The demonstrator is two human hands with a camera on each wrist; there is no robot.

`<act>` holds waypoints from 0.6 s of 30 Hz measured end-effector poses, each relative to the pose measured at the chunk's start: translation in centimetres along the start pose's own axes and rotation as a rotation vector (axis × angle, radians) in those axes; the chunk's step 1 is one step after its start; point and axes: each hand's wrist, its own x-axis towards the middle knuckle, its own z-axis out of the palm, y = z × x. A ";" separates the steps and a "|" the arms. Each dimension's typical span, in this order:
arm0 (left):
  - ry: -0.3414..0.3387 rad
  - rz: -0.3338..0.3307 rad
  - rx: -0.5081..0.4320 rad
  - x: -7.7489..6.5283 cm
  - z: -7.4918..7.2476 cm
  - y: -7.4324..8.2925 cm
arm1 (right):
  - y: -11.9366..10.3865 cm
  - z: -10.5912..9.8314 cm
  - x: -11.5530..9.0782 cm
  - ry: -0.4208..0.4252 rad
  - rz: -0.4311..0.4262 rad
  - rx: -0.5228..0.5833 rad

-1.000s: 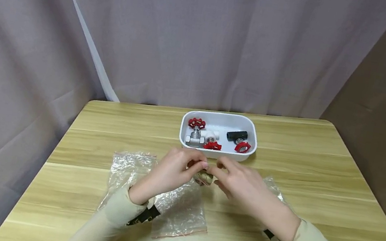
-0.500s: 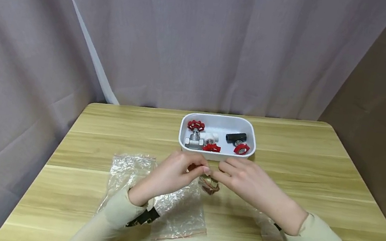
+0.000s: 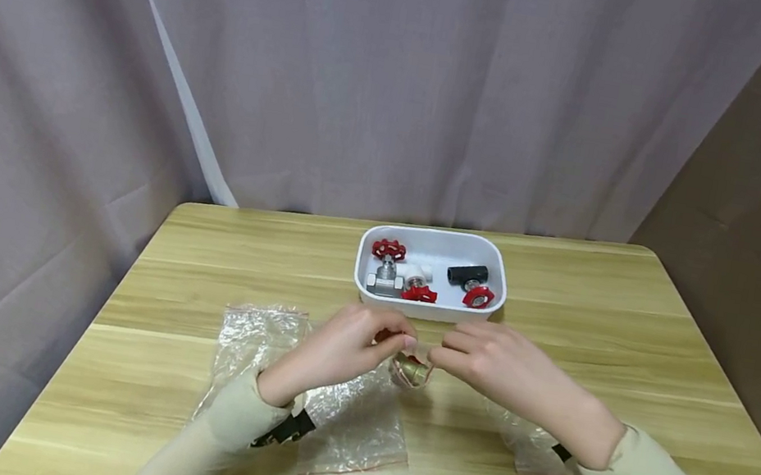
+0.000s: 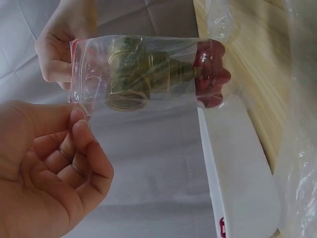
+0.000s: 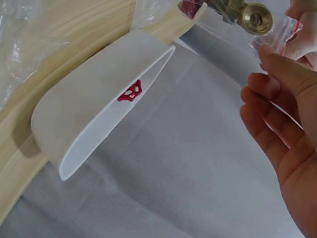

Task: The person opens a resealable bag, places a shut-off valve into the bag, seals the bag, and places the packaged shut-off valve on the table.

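Note:
A clear zip bag with a red strip along its mouth hangs between my hands, above the table. Inside it is a brass valve with a red handwheel, lying toward the bag's closed end. My left hand pinches one corner of the mouth between thumb and fingertips. The opposite corner is pinched by my right hand, thumb against the plastic, its other fingers loosely bent. Whether the zip is parted cannot be told.
Behind the hands stands a white tray holding a silver valve, a white valve and a black valve, each with a red handwheel. Flat plastic bags lie on the wooden table left and right.
The bagged valve has turned and hangs slightly lower, nearer the body. My right hand has drawn a little to the right, widening the gap between the hands; the left has shifted slightly.

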 end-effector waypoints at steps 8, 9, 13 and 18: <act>-0.054 0.084 0.006 1.2 1.6 -0.7 | 0.3 0.6 -1.4 -0.045 0.058 -0.001; -0.063 0.091 0.006 1.3 1.8 -0.8 | 0.3 0.7 -1.6 -0.049 0.064 0.000; -0.101 0.096 0.016 1.6 2.7 -1.1 | 0.3 1.2 -2.2 -0.053 0.087 0.022; -0.134 0.095 0.040 1.9 3.4 -1.4 | 0.3 1.8 -3.0 -0.076 0.123 0.065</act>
